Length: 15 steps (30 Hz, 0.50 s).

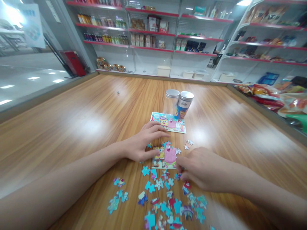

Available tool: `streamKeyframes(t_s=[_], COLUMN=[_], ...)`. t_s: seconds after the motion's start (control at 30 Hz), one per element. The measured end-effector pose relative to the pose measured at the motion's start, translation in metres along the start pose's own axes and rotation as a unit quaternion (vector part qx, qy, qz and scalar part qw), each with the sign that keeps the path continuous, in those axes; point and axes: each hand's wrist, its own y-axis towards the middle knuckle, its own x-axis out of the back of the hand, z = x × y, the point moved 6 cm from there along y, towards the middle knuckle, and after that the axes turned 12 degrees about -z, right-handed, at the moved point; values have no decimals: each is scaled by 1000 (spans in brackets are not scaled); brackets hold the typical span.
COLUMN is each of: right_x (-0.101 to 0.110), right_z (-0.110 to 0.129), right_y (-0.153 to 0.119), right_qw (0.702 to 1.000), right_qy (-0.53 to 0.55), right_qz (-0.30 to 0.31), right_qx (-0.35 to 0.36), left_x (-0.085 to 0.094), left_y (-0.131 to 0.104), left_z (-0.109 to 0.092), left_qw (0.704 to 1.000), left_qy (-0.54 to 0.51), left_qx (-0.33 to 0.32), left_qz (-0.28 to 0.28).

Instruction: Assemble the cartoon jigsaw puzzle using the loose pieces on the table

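Observation:
A partly joined jigsaw puzzle point(169, 155) lies on the wooden table, showing a pink starfish figure and part of a yellow one. My left hand point(145, 140) rests over its upper left side, fingers spread, the thumb by the yellow figure. At its lower right edge is my right hand point(201, 167), fingers bent down and together; whatever is between the fingertips is hidden. Several loose puzzle pieces point(165, 207) are scattered nearer to me, many of them light blue. A few more puzzle pieces point(118, 182) lie to the left. Behind the puzzle is a printed picture card point(176, 125) of the cartoon figures.
A clear jar point(170, 103) with a silver lid and a labelled can point(184, 105) stand at the card's back edge. One small piece point(118, 93) lies far left. Stocked shelves point(153, 32) line the back, and packaged goods point(268, 99) sit beyond the table's right edge.

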Motion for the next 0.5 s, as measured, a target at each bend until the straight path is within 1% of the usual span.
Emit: streamKeyframes(t_s=[0.07,0.13,0.17,0.2,0.27,0.37,0.5], right_x=[0,2,2,3,4,6,4], right_z=[1,2,2,3,4,4,3], right_y=[-1,-2,-3,-3,-3,-1,0], right_qw=[1000,1000,1000,1000,1000,1000,1000], right_qy=[0,0,-1,-1,1,7,-5], right_qz=[-4,-9,-11,-12,-13,-13,2], right_qx=[1,0,-1,-2,-1,-1,-8], left_x=[9,17,20,22,21,18,16], left_y=[1,-2,-4,-5,-6,-5,-3], left_z=[9,22,28,31,33,27,17], left_qw=[996,982,973,966,963,970,975], left_qy=[-18,3,21,39,62,81,89], left_qx=[40,100,125,141,142,106,68], left_qz=[-77,-162,-193,-212,-219,-205,-191])
